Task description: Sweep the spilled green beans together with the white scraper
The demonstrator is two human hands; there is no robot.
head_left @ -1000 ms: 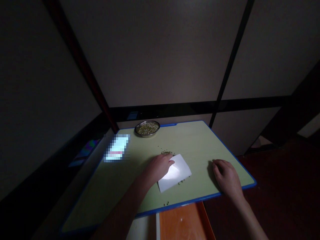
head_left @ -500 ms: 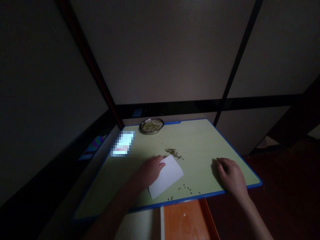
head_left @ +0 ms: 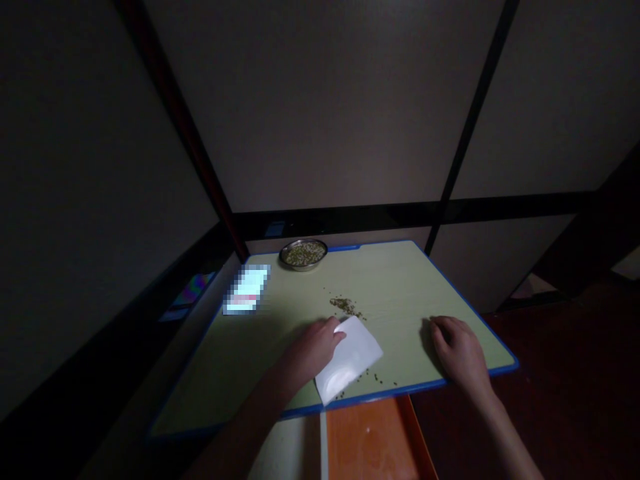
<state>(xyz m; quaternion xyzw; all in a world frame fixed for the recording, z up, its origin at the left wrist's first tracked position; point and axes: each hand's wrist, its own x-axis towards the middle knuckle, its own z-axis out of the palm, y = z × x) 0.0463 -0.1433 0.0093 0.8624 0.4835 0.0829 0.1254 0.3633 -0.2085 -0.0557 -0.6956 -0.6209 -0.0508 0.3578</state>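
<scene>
On one table (head_left: 395,277) with a blue rim, we go from left to right. First we see one bright rectangle (head_left: 247,289), blurred into squares, at the left side of the table. Next, near the far edge, there stands one round metal bowl (head_left: 303,268), and it contains many small green and pale grains, too many for us to count. In front of it, one left hand (head_left: 313,347) pinches the upper left edge of one white sheet (head_left: 353,357) between its thumb and fingers. The sheet is in the near middle part of the table, and its lowest corner reaches the blue rim. Just beyond the sheet we find one small heap of grains (head_left: 344,306). Several loose grains (head_left: 377,379) are scattered by its near side. Below the table we notice one orange surface (head_left: 370,440). Last, one right hand (head_left: 460,347) rests at the near right edge, its fingers curled inward; we cannot tell whether they are pressed together.
</scene>
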